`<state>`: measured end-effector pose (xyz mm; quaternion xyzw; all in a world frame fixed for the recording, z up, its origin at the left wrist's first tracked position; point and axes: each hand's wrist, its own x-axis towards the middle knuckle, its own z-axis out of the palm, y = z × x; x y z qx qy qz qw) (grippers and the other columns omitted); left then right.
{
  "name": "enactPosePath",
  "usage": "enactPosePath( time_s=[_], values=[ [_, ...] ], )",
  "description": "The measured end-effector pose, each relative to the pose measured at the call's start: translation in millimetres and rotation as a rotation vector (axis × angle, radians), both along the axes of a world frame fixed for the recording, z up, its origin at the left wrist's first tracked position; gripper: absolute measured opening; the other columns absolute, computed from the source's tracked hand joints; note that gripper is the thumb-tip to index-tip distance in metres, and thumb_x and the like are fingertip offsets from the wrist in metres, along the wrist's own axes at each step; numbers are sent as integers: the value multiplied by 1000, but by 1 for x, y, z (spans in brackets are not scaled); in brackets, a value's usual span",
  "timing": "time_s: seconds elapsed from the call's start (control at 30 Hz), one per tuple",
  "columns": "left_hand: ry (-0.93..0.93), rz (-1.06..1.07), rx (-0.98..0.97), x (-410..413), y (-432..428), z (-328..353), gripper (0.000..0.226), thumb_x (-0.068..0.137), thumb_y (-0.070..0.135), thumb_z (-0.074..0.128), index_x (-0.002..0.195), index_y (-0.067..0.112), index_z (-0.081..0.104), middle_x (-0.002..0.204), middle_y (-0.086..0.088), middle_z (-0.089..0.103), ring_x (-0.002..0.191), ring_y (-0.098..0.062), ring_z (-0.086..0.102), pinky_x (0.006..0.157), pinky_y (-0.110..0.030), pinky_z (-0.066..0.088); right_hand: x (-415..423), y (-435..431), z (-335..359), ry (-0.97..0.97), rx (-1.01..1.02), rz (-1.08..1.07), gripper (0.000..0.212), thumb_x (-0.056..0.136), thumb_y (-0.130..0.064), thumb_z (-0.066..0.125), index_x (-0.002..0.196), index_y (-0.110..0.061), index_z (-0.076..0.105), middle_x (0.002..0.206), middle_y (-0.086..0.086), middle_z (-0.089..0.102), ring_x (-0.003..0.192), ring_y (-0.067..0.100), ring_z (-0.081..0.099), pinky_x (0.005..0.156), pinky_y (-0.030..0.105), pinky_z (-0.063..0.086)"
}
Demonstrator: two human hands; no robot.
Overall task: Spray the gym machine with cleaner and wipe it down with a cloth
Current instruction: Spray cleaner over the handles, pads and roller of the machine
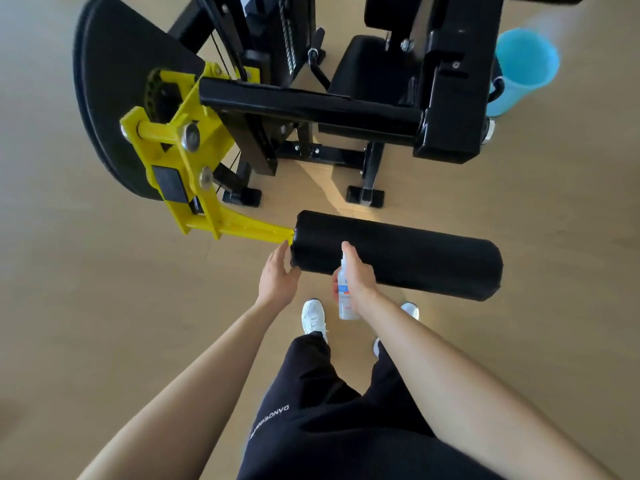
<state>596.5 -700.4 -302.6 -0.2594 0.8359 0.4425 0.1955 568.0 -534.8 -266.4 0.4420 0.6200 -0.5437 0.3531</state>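
Note:
A black and yellow gym machine (446,98) stands in front of me on a wooden floor. Its black padded roller (415,258) sticks out to the right from a yellow lever arm (194,188). My right hand (358,275) grips a small clear spray bottle (344,299) with a blue and white label, held upright against the near side of the roller, a finger on its top. My left hand (278,277) is open, fingers spread, touching the roller's left end. A light blue cloth (523,69) hangs on the machine at the upper right.
A large black curved plate (114,81) sits at the left of the machine. The machine's black feet (365,195) rest on the floor behind the roller. My legs in black trousers and white shoes (313,317) stand just below the roller.

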Motion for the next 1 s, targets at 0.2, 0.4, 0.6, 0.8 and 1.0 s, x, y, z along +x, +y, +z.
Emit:
enactPosePath(
  time_s=[0.2,0.4,0.6,0.8,1.0],
  values=[
    [80,-124,-13,-20,-2,8,65,97,6,56,157,16,36,155,-8,44,142,-27,42,112,-34,36,-12,-23,2,26,15,-77,52,92,-54,51,71,-6,57,59,8,57,49,20,53,51,26,46],
    [22,-166,-32,-32,6,3,73,88,14,56,155,22,28,144,-9,50,128,-33,48,101,-53,50,-5,30,1,16,56,-252,65,88,-69,55,64,-9,60,60,9,60,52,21,56,60,32,52],
    [46,-141,-73,-12,8,0,57,89,2,55,143,19,46,119,-3,55,110,-28,55,84,-37,44,13,93,4,49,115,-395,61,88,-62,51,59,-8,54,55,9,53,46,23,50,57,30,47],
    [-15,-142,-59,-6,-2,-8,66,91,1,55,153,19,39,143,-8,55,131,-30,53,103,-42,46,23,134,1,7,123,-495,68,81,-72,51,50,-11,52,53,7,54,46,23,53,63,32,50],
    [54,-110,-146,-35,15,0,76,94,4,55,161,20,24,158,-9,36,143,-34,37,112,-55,40,25,180,6,1,140,-655,62,84,-70,46,60,-13,51,60,4,55,53,19,53,62,28,46]
  ],
)
